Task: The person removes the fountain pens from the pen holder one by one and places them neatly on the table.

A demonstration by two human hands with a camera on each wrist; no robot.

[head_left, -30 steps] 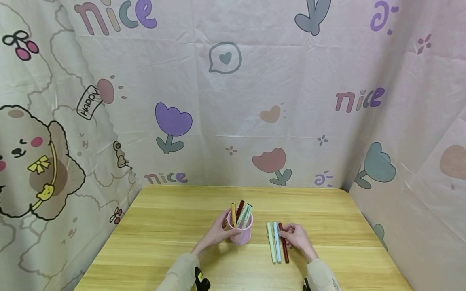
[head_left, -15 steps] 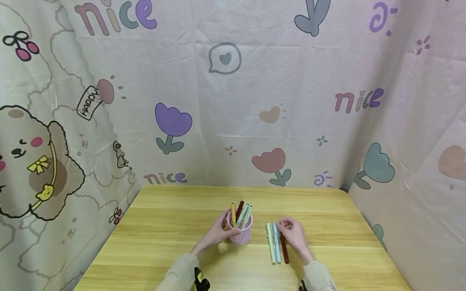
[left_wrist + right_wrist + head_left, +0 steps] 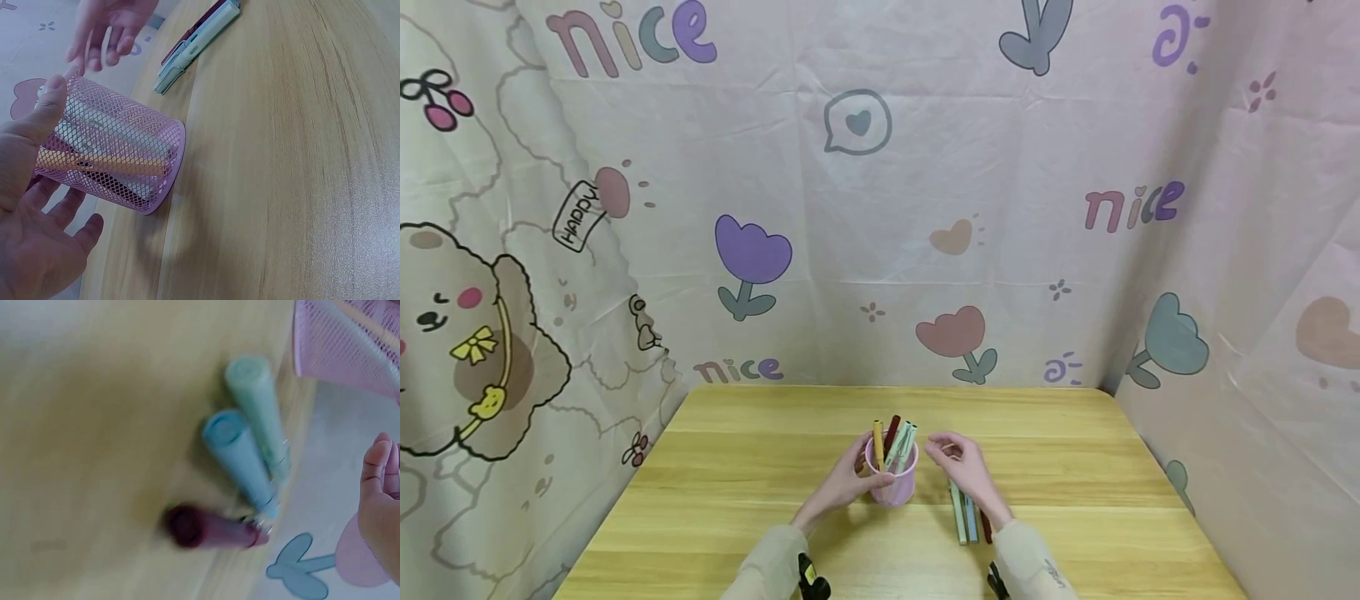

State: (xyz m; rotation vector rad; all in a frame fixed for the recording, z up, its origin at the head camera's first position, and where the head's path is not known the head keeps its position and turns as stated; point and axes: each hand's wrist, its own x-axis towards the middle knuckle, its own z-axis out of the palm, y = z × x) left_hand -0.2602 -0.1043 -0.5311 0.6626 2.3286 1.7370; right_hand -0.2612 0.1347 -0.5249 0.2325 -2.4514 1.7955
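Note:
A pink mesh pen holder [image 3: 898,492] stands on the table with several pens in it, among them a yellow pen [image 3: 877,442], a dark red pen [image 3: 891,433] and light green ones. My left hand [image 3: 847,480] grips it from the left side, the thumb across its near wall. Just right of its rim is my right hand [image 3: 967,468], fingers loosely bent and no object visible in them. Below that hand lie three pens side by side: a light green pen [image 3: 259,409], a blue pen [image 3: 240,456] and a dark red pen [image 3: 215,529]. In the head view the right hand covers their far ends.
The wooden table [image 3: 760,433] runs back to a printed cloth backdrop [image 3: 850,217]. Cloth also hangs along the left and right sides.
My right hand has moved left and away from the loose dark red pen, over to the pen holder's right side. The three loose pens stay in place. My left hand keeps its grip.

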